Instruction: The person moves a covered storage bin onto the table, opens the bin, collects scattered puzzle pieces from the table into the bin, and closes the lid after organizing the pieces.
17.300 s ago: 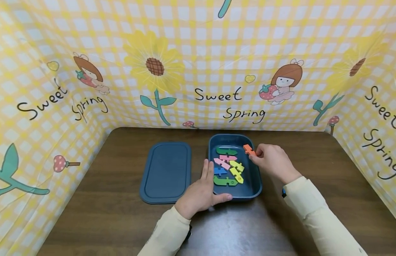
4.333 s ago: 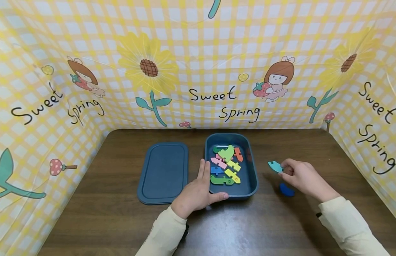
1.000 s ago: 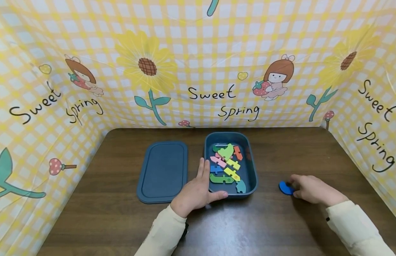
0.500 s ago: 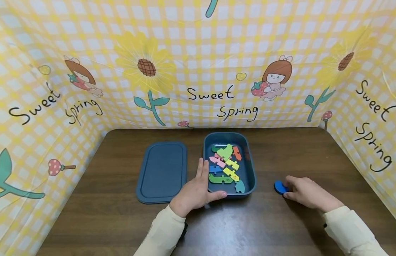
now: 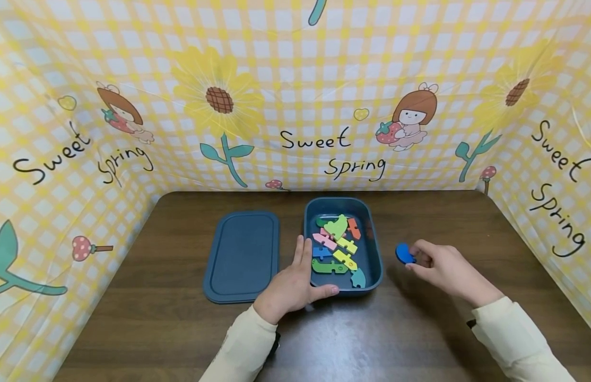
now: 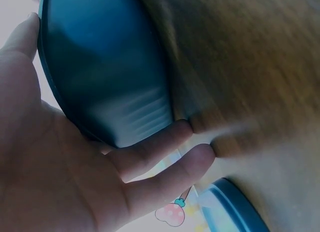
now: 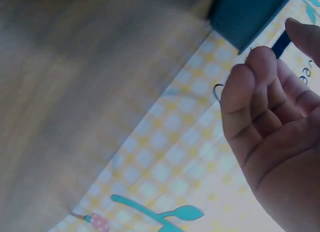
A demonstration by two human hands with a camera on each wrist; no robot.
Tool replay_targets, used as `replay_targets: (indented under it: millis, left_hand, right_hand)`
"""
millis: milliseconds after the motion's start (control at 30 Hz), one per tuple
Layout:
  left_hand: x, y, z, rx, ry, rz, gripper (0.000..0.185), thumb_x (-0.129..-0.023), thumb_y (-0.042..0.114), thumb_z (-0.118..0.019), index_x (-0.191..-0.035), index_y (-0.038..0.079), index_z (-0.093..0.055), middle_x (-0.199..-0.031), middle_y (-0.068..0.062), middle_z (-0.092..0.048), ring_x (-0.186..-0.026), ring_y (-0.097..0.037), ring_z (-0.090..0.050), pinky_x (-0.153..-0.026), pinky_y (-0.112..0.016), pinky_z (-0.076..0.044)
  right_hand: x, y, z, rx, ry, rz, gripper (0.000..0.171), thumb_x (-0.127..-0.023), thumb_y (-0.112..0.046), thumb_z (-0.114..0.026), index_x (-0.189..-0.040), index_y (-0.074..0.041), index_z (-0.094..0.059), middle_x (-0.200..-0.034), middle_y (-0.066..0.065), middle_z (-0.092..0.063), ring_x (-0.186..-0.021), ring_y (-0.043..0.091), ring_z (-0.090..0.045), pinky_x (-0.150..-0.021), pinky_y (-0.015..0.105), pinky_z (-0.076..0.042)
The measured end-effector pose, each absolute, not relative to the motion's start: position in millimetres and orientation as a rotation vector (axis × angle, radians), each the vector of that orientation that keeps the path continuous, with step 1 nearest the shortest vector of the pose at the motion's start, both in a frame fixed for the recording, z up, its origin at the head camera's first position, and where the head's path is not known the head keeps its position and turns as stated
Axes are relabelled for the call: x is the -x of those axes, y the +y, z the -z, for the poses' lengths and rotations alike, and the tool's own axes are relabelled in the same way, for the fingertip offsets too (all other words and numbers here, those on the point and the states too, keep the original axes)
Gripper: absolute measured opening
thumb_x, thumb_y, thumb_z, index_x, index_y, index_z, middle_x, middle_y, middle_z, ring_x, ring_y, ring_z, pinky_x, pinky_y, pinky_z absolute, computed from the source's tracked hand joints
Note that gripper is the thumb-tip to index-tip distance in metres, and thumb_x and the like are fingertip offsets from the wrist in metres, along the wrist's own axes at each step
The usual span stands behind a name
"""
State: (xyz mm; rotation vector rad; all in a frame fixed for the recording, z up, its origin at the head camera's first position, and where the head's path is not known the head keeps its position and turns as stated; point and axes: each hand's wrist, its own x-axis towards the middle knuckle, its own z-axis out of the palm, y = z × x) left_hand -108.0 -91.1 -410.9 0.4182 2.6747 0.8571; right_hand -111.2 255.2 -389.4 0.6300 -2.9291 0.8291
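Note:
My right hand (image 5: 443, 268) pinches a rounded blue puzzle piece (image 5: 404, 253) between thumb and fingertips, held above the table just right of the dark blue box (image 5: 371, 260). Only a dark edge of that blue piece (image 7: 281, 44) shows in the right wrist view. Against the box's left wall and front corner, my left hand (image 5: 288, 292) rests with straight fingers and thumb spread. Inside the box lie several notched puzzle pieces, among them a light green piece (image 5: 336, 227), an orange piece (image 5: 354, 229), a teal piece (image 5: 358, 278) and a long green piece (image 5: 329, 267).
A flat dark blue lid (image 5: 243, 257) lies on the brown wooden table (image 5: 181, 339), left of the box. Yellow checked cloth (image 5: 295, 79) with printed flowers and figures hangs around the back and both sides.
Orange, light green and teal pieces have come to lie in the box. The right hand has picked the blue piece off the table and carried it leftward; the left hand stays at the box.

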Motion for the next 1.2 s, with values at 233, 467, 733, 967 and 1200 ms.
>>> replay_targets:
  millis: [233,467,733,967,1200]
  left_hand:
    - [107.6,-91.0,409.6,-0.409,2.671,-0.847,0.118,-0.086,0.066,-0.069,-0.163,0.011,0.002,-0.168,-0.007,0.014,-0.081,-0.027,-0.065,-0.058,-0.035,-0.047]
    - [107.4,-91.4,409.3,-0.408,2.673,-0.852,0.118,-0.086,0.066,-0.069,-0.163,0.011,0.002,-0.168,-0.008,0.013,-0.076,-0.023,-0.064,-0.057,-0.035,-0.047]
    - [107.4,-91.7,409.6,-0.406,2.680,-0.849,0.118,-0.086,0.066,-0.069,-0.163,0.011,0.002,-0.168,-0.008,0.012,-0.088,-0.030,-0.067,-0.060,-0.035,-0.049]
    - [106.6,-91.1,409.2,-0.392,2.683,-0.831,0.118,-0.086,0.067,-0.068,-0.163,0.013,0.002,-0.168,-0.006,0.013,-0.100,-0.036,-0.066,-0.068,-0.039,-0.053]
    - [106.3,-90.9,408.6,-0.399,2.683,-0.819,0.118,-0.086,0.068,-0.067,-0.163,0.012,0.002,-0.168,-0.006,0.013,-0.104,-0.036,-0.066,-0.077,-0.043,-0.055]
  right_hand:
    - [118.8,234.5,378.6,-0.638,-2.875,-0.853,0.017,-0.092,-0.020,-0.077,-0.097,-0.017,-0.061,-0.071,-0.009,-0.050,-0.061,0.009,-0.048,-0.055,0.028,-0.040]
    - [127.1,217.8,367.0,-0.640,-2.901,-0.855,0.018,-0.092,-0.019,-0.077,-0.100,-0.015,-0.062,-0.071,-0.006,-0.051,-0.062,0.013,-0.050,-0.056,0.029,-0.041]
    - [136.2,204.5,359.6,-0.660,-2.910,-0.882,0.018,-0.092,-0.019,-0.077,-0.101,-0.015,-0.061,-0.072,-0.004,-0.051,-0.063,0.014,-0.051,-0.056,0.030,-0.042]
    - [144.0,197.9,358.9,-0.673,-2.908,-0.851,0.018,-0.093,-0.021,-0.076,-0.104,-0.015,-0.062,-0.072,-0.004,-0.051,-0.062,0.015,-0.051,-0.055,0.030,-0.042]
    - [148.8,192.2,358.8,-0.668,-2.943,-0.839,0.021,-0.094,-0.024,-0.075,-0.106,-0.014,-0.062,-0.071,-0.003,-0.050,-0.061,0.015,-0.051,-0.055,0.031,-0.043]
